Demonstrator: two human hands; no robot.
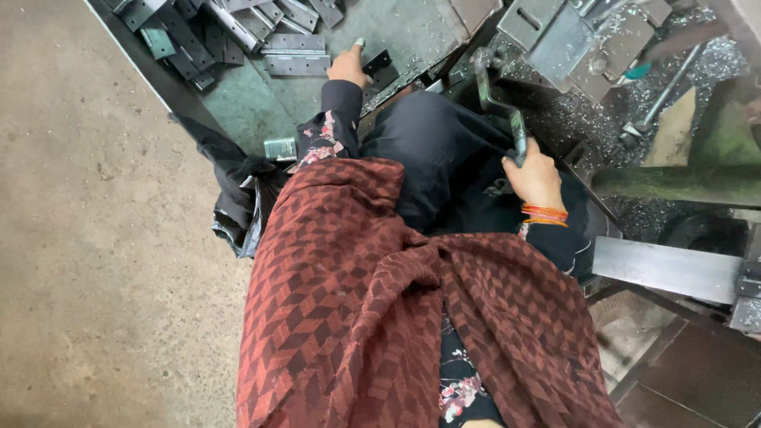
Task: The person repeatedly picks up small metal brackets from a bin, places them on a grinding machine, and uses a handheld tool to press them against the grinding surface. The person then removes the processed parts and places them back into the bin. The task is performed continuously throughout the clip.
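My left hand (pixel 349 65) reaches forward over a green metal bench (pixel 246 107) and rests on a dark metal hinge piece (pixel 381 70). A heap of grey steel hinges (pixel 238 28) lies further left on the bench. My right hand (pixel 536 176), with orange bangles at the wrist, is closed around the lower end of a bent metal lever (pixel 497 103). The lever rises toward a grey machine block (pixel 567 36) covered in metal shavings. A dark red patterned shawl (pixel 380 317) covers my lap.
A concrete floor (pixel 87 238) fills the left side. A black bag (pixel 238 198) hangs by the bench edge, next to one loose hinge (pixel 280 148). Metal shavings (pixel 602 111), a rod (pixel 670 87) and a green bar (pixel 682 184) lie to the right.
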